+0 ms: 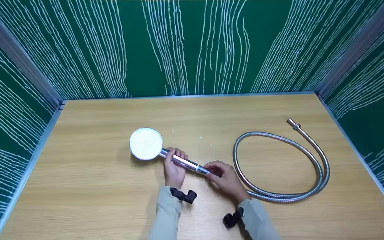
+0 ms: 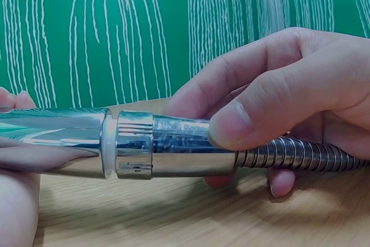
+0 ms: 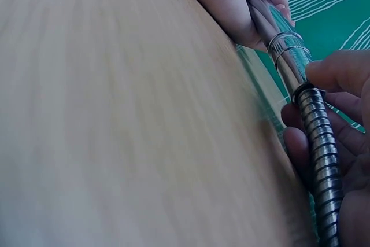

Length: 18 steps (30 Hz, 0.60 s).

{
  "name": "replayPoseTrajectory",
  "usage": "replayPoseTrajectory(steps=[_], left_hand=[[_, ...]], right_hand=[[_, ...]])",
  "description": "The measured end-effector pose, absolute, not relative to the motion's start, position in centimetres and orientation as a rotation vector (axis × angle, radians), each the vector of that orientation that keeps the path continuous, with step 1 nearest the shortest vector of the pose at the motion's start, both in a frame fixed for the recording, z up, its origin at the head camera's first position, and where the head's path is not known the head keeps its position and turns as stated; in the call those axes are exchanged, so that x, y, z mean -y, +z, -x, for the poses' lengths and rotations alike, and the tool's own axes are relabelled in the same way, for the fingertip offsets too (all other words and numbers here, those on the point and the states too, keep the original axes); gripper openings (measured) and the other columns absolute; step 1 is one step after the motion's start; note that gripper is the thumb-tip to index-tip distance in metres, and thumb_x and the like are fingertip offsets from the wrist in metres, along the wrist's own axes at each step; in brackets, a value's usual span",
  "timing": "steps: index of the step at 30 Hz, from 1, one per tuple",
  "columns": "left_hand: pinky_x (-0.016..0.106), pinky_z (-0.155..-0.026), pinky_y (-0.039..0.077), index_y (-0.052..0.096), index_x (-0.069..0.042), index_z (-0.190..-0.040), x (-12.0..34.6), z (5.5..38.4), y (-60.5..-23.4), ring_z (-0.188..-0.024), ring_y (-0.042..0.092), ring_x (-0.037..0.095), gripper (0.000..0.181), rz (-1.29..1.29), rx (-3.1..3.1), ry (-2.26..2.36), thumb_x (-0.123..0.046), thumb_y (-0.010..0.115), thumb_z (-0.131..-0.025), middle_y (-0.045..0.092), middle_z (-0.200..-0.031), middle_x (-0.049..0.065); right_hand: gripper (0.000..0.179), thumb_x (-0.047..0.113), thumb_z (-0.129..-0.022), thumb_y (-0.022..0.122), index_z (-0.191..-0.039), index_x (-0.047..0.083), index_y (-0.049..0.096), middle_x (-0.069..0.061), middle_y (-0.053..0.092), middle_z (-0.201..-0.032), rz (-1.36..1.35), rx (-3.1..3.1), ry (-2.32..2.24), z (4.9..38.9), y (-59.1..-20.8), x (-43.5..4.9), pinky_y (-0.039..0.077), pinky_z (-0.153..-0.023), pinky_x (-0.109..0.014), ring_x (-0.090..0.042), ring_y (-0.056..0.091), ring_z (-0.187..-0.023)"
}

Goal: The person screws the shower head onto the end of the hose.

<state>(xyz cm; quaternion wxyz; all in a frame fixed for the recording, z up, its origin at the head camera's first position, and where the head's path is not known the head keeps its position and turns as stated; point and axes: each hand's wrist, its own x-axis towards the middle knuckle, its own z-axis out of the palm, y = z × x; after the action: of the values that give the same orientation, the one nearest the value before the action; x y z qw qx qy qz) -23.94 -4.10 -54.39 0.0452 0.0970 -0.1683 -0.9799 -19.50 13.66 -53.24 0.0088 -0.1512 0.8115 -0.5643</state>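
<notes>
the left hand (image 1: 173, 170) was wrapped around the chrome handle (image 1: 182, 162) of a shower head (image 1: 146, 143), fingers curled over the top, holding it just above the wooden table (image 1: 95, 186). the round white face of the shower head pointed up and lay to the left of that hand. the right hand (image 1: 225, 178) pinched the nut (image 2: 191, 153) at the near end of a metal hose (image 1: 280, 166) — thumb on the front, fingers curled behind — right where the hose met the base of the handle. in the left wrist view the nut sat flush against a ribbed chrome ring (image 2: 134, 152) on the handle, and the ridged hose ran out past the thumb (image 2: 243, 125) to the right. the right wrist view showed the same joint from below, with the hose running down across the palm.

the rest of the hose lay in a loose loop on the table to the right of the hands, its free end fitting (image 1: 293, 123) resting near the far right corner — well apart from both hands. green panels with white lines (image 1: 192, 46) walled the table on three sides.
</notes>
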Motion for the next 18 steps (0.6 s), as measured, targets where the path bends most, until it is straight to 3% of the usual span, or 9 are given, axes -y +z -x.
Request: replayPoseTrajectory(steps=[6,18], left_hand=[[0.026,-0.06,0.032,0.038,-0.014,-0.083,4.1,24.0,-54.4,-0.059,0.037,0.013,0.02,-0.296,0.507,-2.988,-0.003,0.029,-0.097,0.038,-0.064,0.0],[0.026,-0.059,0.031,0.038,-0.015,-0.083,4.1,24.0,-54.4,-0.058,0.037,0.013,0.019,-0.294,0.496,-2.994,-0.004,0.03,-0.097,0.039,-0.064,0.0]], right_hand=[[0.021,-0.007,-0.08,0.065,-0.101,-0.007,0.065,-0.02,0.067,-0.089,0.488,-2.497,-1.774,18.6,-50.8,-13.3,0.047,-0.067,-0.019,-0.006,0.058,-0.074],[0.021,-0.006,-0.08,0.065,-0.102,-0.008,0.065,-0.02,0.067,-0.09,0.486,-2.49,-1.785,18.5,-50.7,-13.3,0.048,-0.068,-0.019,-0.006,0.058,-0.075]])
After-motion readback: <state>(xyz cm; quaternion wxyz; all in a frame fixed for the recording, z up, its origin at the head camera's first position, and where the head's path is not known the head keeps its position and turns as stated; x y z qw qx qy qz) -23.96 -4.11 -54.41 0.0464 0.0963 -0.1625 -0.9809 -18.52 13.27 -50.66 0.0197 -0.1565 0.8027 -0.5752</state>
